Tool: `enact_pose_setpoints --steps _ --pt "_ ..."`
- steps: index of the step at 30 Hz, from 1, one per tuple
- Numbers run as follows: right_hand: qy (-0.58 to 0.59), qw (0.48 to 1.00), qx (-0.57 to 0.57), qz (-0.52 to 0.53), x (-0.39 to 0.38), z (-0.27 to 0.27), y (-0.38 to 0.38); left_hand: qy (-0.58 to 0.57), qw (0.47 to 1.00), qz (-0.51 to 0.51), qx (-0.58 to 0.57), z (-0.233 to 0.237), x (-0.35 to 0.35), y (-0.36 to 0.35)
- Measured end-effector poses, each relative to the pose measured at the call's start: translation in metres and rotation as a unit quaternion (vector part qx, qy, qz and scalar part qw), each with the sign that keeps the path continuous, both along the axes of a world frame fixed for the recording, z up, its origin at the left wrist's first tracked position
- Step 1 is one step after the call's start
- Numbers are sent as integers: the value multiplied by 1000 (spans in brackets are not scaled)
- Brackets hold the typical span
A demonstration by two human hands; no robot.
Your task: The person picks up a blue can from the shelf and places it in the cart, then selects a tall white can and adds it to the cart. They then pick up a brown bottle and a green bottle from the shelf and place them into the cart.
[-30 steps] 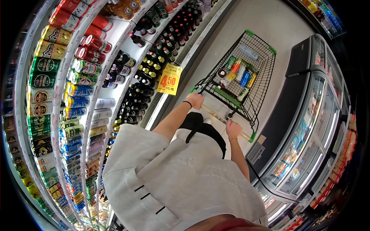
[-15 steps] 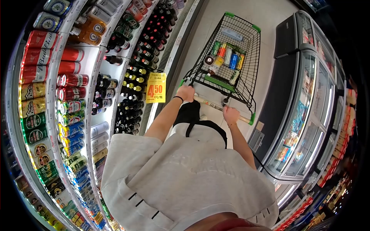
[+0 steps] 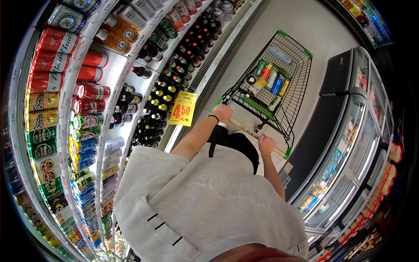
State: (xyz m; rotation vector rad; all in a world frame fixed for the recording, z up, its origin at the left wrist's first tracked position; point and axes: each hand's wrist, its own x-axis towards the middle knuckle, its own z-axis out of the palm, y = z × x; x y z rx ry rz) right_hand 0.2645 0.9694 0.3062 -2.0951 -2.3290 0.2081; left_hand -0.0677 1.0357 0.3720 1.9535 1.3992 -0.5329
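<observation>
Between drink shelves (image 3: 114,70) and glass-topped freezers (image 3: 345,148), wire shopping cart (image 3: 279,83) ahead of wearer. Left hand (image 3: 223,113) and right hand (image 3: 266,145), set apart, each closed around the cart's handlebar (image 3: 244,128). Cans (image 3: 276,85) and bottles lie in the basket; yellow price sign (image 3: 183,108), "4.50", hangs beside left hand.
</observation>
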Motion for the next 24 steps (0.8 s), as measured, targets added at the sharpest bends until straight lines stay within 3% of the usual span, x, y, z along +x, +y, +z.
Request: enact_pose_setpoints --steps 10,12,13,14,15,16,17,20,21,24 --pt "19 999 -16 35 2 14 42 -10 998 38 38 -24 2 23" --pt "120 988 -98 14 4 26 45 -4 997 64 31 -20 5 21" --pt "117 988 -101 33 8 28 45 1 997 78 26 -19 6 19" --pt "212 975 -36 51 6 29 51 3 995 100 29 -23 3 17" --pt "308 949 23 65 0 29 58 -58 985 113 114 -30 1 9" --pt "340 937 -31 67 -8 41 68 -117 966 124 196 -30 2 -3" --pt "338 937 -40 81 -20 52 76 -116 964 141 195 -30 3 -17" --pt "376 908 -70 170 -93 75 116 -308 818 394 285 -3 -4 -43" --pt "399 889 -66 217 -126 82 126 -303 811 407 292 -7 -13 -46" --pt "427 826 -63 363 -232 101 149 -312 655 619 300 -33 -38 -59"
